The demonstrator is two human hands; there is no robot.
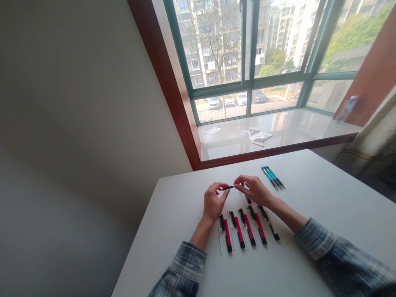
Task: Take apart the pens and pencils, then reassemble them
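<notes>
My left hand [213,201] pinches a short black pen part [228,187] between thumb and fingertips, above the far side of the white table. The fingertips of my right hand [251,187] close at the pen part's light right end; whatever small piece they pinch is too small to make out. Below my hands lie red pen barrels [239,232] with black ends, in a slanted row. Black pen grips [242,216] and thin pale refills [219,237] lie among them. Partly under my right hand is a teal and black pen piece [248,199].
Several teal pens [272,177] lie side by side at the back right of the white table [192,194]. A loose black piece [274,234] ends the row on the right. Behind the table, a windowsill [287,126] carries a white cloth [259,136] and a clear bottle [347,109].
</notes>
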